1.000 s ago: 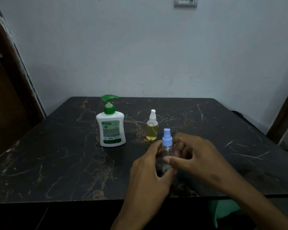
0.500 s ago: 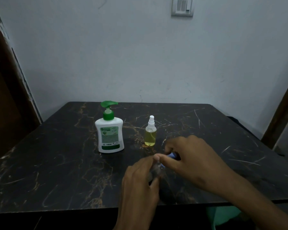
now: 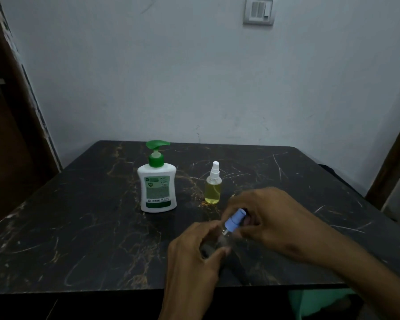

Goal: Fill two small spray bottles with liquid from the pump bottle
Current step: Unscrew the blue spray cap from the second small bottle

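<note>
A white pump bottle (image 3: pixel 157 188) with a green pump head stands upright on the dark marble table (image 3: pixel 79 227). To its right stands a small spray bottle (image 3: pixel 213 185) with a white nozzle and yellow liquid inside. Nearer to me, my left hand (image 3: pixel 194 257) grips a clear small spray bottle (image 3: pixel 219 242), tilted to the right. My right hand (image 3: pixel 270 218) pinches its blue spray cap (image 3: pixel 234 220), which sits lifted off the bottle neck with its thin tube showing.
The table stands against a pale wall with a switch plate (image 3: pixel 259 10) high up. A dark door frame (image 3: pixel 16 93) runs along the left. Something green (image 3: pixel 319 301) lies below the table's front right edge.
The clear bottle went from upright to tilted in my left hand. My right hand closed on the blue cap and has drawn it off the neck. The camera view has shifted down.
</note>
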Demonstrator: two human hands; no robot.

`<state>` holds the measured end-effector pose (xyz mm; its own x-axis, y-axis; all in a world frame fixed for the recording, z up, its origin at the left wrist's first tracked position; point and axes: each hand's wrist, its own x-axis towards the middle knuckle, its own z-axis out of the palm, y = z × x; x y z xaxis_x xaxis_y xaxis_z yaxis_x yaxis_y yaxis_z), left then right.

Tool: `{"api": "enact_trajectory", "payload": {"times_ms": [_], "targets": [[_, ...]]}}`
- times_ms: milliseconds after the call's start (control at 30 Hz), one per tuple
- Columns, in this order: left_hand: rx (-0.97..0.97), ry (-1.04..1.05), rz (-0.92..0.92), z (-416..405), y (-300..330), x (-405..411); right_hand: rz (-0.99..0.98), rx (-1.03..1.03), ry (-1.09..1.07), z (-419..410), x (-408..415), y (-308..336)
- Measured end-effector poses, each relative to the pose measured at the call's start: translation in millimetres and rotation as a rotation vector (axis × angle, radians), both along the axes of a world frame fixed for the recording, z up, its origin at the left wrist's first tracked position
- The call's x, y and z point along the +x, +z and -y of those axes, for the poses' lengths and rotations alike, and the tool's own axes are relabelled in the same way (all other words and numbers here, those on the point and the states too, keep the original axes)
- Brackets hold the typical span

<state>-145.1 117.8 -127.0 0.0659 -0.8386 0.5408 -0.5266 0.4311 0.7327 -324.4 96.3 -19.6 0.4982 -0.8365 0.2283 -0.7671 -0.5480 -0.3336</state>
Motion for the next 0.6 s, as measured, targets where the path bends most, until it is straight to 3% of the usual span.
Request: {"api": "enact_trajectory", "payload": {"times_ms": [133, 233, 300, 433, 600], "targets": [[0.056, -0.025, -0.034, -3, 7, 1, 0.241, 0.201, 0.289, -4, -7, 10], [0.083, -0.027, -0.082, -7, 10, 0, 0.433, 0.203, 0.272, -2, -6, 12], [0.082, -0.025, -0.081, -9, 9, -1, 0.328, 0.05, 0.152, 2, -4, 7], [0.107, -0.041, -0.094, -10, 10, 0, -0.071, -0.103, -0.034, 1, 5, -3], [0.113, -0.057, -0.092, -12, 13, 0, -0.049, -0.034, 0.021, -5, 6, 9]]}}
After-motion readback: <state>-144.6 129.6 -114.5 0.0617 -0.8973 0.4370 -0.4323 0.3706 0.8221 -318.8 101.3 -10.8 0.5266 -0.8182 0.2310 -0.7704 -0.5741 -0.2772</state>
